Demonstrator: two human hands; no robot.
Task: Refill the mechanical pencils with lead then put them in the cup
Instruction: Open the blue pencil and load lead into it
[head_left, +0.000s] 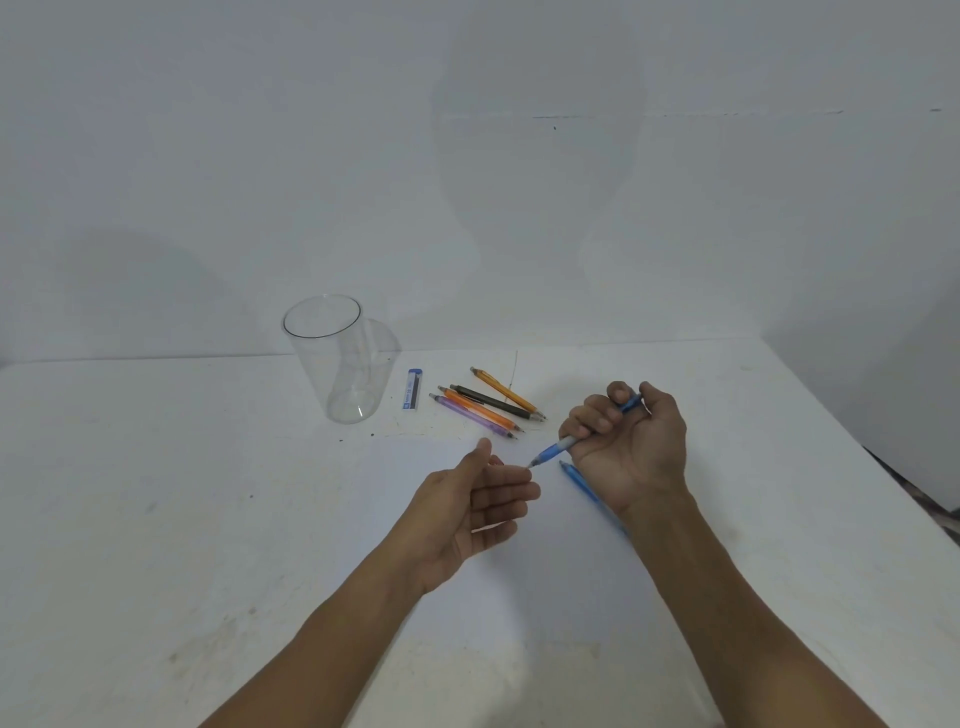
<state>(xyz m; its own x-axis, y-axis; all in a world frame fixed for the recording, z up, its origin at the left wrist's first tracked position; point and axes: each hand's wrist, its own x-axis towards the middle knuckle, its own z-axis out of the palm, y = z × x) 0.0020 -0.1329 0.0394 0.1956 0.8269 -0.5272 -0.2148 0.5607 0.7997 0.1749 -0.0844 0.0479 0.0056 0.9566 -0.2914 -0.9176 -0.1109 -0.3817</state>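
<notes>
A clear cup (332, 364) stands upright on the white worktop (156, 493) near its far edge, left of the middle. Just right of it a small blue lead case (413, 388) lies flat. Next to that, four pencils lie close together, slanting with their tips toward the right and the near side. The purple pencil (472, 415) is nearest and touches the orange pencil (480, 408), then comes the black pencil (493, 402), and the yellow pencil (504, 389) is farthest. Nearer, around the middle of the worktop, the left hand (478, 509) is held palm up with relaxed fingers, gripping nothing. The tip of a blue pencil (558, 447) points down and left at its fingertips (524, 474); whether tip and fingers touch cannot be told. The right hand (628, 447) grips that pencil, with its fingers curled round the upper barrel. The grip section and tip stick out to the left, and the back end shows between thumb and forefinger. A second blue pencil (582, 483) lies on the worktop, partly hidden under the right wrist.
</notes>
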